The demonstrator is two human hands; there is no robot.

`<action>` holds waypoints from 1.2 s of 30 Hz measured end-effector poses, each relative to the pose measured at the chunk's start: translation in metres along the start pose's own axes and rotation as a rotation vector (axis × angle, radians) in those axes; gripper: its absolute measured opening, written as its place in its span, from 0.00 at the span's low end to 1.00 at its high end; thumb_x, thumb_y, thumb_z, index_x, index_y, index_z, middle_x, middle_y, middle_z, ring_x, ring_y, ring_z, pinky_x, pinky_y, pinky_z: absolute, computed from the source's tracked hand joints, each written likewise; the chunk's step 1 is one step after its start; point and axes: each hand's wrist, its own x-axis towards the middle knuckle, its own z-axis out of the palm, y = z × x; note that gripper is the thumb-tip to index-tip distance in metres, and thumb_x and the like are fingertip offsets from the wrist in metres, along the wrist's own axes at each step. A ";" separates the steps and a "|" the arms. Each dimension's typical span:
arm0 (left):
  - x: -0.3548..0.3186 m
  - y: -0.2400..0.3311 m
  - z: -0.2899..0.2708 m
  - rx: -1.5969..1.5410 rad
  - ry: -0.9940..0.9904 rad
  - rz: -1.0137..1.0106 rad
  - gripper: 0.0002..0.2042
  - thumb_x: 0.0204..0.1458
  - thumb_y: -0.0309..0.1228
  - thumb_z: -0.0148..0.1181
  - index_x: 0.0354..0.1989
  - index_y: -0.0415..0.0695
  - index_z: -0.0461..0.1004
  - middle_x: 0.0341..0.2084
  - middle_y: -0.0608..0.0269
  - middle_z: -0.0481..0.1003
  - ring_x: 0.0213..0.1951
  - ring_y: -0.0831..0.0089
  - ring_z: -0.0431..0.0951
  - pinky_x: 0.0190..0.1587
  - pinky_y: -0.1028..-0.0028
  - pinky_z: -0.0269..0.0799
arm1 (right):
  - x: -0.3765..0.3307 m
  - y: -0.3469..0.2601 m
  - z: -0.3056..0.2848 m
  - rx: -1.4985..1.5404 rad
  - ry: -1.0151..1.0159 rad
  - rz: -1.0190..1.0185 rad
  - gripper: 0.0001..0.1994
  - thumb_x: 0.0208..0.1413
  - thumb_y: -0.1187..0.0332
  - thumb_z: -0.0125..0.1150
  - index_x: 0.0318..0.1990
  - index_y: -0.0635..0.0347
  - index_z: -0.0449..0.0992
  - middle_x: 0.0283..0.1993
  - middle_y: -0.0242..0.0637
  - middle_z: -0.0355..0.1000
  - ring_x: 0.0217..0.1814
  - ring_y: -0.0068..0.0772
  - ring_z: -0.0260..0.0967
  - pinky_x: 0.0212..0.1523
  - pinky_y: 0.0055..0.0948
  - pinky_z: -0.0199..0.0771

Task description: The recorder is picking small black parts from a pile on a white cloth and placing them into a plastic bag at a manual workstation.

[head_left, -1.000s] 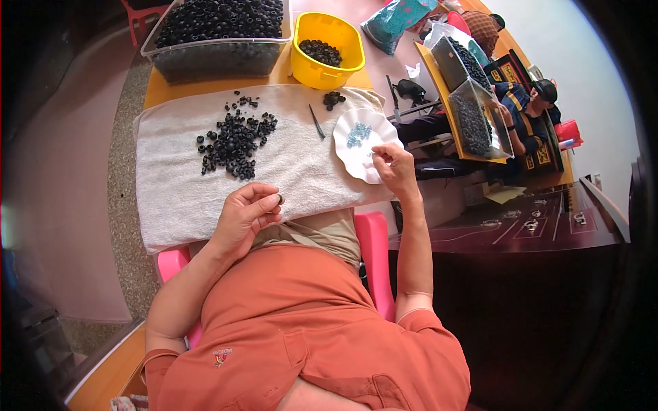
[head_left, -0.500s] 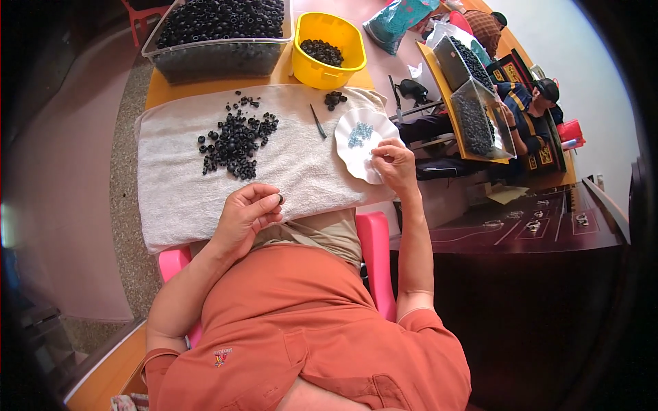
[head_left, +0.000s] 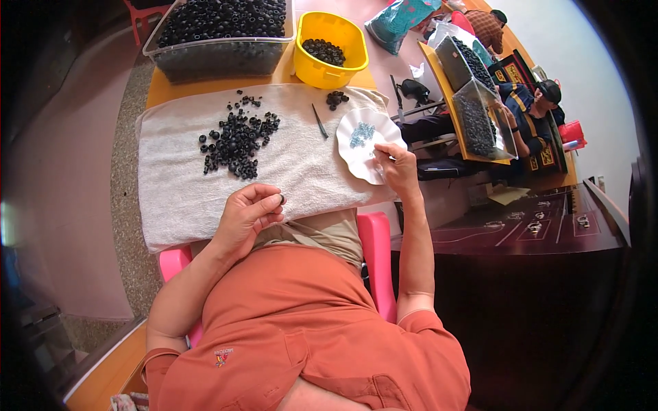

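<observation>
My left hand [head_left: 248, 214] is closed at the towel's near edge, a small black bead [head_left: 282, 199] pinched between thumb and fingertips. Over the near right side of a white scalloped plate [head_left: 351, 159], my right hand [head_left: 399, 171] holds its thumb and fingers together; what they grip, if anything, is too small to make out. Tiny pale-blue clear pieces [head_left: 362, 134] lie in a patch on that plate. Left of the plate rest dark tweezers [head_left: 320, 122]. A loose heap of black beads [head_left: 240, 142] spreads over the white towel [head_left: 171, 198].
At the table's far side stand a clear bin [head_left: 219, 63] full of black beads and a yellow basin [head_left: 332, 77] with some more. A small bead cluster [head_left: 336, 100] lies before the basin. To the right, a person [head_left: 524, 103] sits by another table with clear bins [head_left: 478, 120].
My right hand stays over the plate, its fingers shifting very slightly. My left hand keeps hold of the bead without visible movement. The whole view has drifted a little.
</observation>
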 end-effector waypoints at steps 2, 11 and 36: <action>0.000 0.000 0.000 -0.001 0.000 0.000 0.07 0.55 0.27 0.63 0.40 0.42 0.76 0.32 0.66 0.78 0.33 0.78 0.78 0.39 0.76 0.78 | -0.001 -0.003 0.001 0.019 0.006 0.008 0.07 0.56 0.79 0.61 0.42 0.69 0.80 0.35 0.39 0.79 0.34 0.21 0.75 0.36 0.21 0.76; 0.000 -0.001 0.004 0.056 -0.010 0.008 0.05 0.57 0.27 0.60 0.41 0.44 0.75 0.34 0.65 0.78 0.34 0.80 0.78 0.38 0.76 0.79 | -0.002 -0.011 0.000 0.032 0.028 0.087 0.07 0.57 0.77 0.61 0.42 0.70 0.79 0.31 0.36 0.78 0.31 0.23 0.77 0.32 0.20 0.76; 0.124 -0.013 0.133 0.503 -0.152 0.183 0.12 0.58 0.33 0.61 0.39 0.35 0.78 0.26 0.66 0.77 0.26 0.83 0.73 0.30 0.81 0.73 | -0.011 -0.044 0.004 0.699 0.042 0.172 0.08 0.59 0.74 0.61 0.43 0.71 0.77 0.34 0.38 0.77 0.33 0.24 0.76 0.35 0.21 0.79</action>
